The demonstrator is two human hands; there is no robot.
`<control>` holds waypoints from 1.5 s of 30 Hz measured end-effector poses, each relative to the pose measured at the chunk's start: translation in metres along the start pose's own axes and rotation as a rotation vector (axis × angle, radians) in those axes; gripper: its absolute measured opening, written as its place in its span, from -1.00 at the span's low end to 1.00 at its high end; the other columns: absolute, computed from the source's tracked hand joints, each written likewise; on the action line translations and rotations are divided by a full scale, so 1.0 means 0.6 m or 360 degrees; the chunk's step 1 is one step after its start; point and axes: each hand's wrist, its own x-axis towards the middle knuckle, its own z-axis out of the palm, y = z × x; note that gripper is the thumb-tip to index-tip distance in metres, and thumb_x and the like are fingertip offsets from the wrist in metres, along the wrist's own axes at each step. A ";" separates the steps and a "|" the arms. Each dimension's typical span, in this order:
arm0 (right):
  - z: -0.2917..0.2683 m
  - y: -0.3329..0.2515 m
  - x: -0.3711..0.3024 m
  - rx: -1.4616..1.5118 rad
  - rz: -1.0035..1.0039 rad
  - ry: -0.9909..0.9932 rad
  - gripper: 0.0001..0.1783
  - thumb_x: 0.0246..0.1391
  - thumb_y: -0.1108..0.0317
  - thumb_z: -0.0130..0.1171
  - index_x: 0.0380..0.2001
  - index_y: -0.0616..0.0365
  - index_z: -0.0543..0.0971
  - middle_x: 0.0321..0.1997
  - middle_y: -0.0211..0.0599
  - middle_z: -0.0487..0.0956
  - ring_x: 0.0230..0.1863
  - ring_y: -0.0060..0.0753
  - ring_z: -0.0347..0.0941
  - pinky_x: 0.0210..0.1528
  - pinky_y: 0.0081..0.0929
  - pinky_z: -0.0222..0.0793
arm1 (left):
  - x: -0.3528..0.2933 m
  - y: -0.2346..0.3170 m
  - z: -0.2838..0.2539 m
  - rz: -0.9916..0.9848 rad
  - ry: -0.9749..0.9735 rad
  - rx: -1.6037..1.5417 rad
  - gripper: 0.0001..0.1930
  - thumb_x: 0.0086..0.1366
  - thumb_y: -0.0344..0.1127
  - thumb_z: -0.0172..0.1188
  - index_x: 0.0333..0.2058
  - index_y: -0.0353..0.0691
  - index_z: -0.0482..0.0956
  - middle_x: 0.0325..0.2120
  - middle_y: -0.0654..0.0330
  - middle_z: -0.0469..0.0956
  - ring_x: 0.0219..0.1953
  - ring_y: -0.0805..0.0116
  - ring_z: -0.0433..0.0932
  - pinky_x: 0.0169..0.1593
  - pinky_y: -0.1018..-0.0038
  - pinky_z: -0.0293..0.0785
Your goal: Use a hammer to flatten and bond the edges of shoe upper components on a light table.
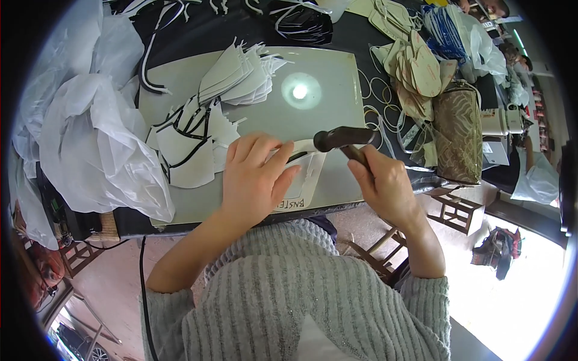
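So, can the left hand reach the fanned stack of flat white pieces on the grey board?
Probably yes: mostly bare grey board lies between the left hand and the stack, with no visible barrier.

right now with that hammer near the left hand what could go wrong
The hammer in the right hand could catch the left hand, which lies close to its head. The white piece by that hand might slip if struck. That hand might nudge the black-trimmed pieces beside it.
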 end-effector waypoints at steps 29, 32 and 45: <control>0.023 -0.006 -0.027 -0.0548 -0.0015 -0.0211 -0.66 0.25 0.15 0.13 -0.43 0.19 0.37 -0.58 -0.20 0.51 -0.63 -0.07 0.50 -0.61 -0.23 0.39 | 0.001 0.003 0.048 0.0078 -0.0037 0.0229 -0.77 -0.01 -0.44 0.29 -0.29 -0.16 0.64 -0.39 0.33 0.52 -0.17 0.28 0.47 -0.05 0.24 0.19; 0.015 -0.002 -0.020 -0.0497 -0.0068 -0.0207 -0.66 0.25 0.15 0.14 -0.44 0.19 0.38 -0.59 -0.21 0.50 -0.64 -0.08 0.50 -0.61 -0.24 0.40 | -0.006 -0.002 0.051 0.0181 -0.0054 0.0321 -0.74 0.04 -0.44 0.29 -0.22 -0.11 0.66 -0.38 0.35 0.51 -0.20 0.28 0.47 -0.05 0.24 0.19; 0.008 -0.010 -0.004 -0.0623 -0.0157 -0.0321 -0.66 0.21 0.15 0.18 -0.42 0.18 0.37 -0.61 -0.18 0.50 -0.64 -0.05 0.48 -0.60 -0.19 0.34 | -0.004 -0.001 0.051 0.0191 -0.0045 0.0268 -0.75 0.05 -0.44 0.28 -0.23 -0.12 0.66 -0.36 0.33 0.51 -0.20 0.28 0.48 -0.04 0.25 0.22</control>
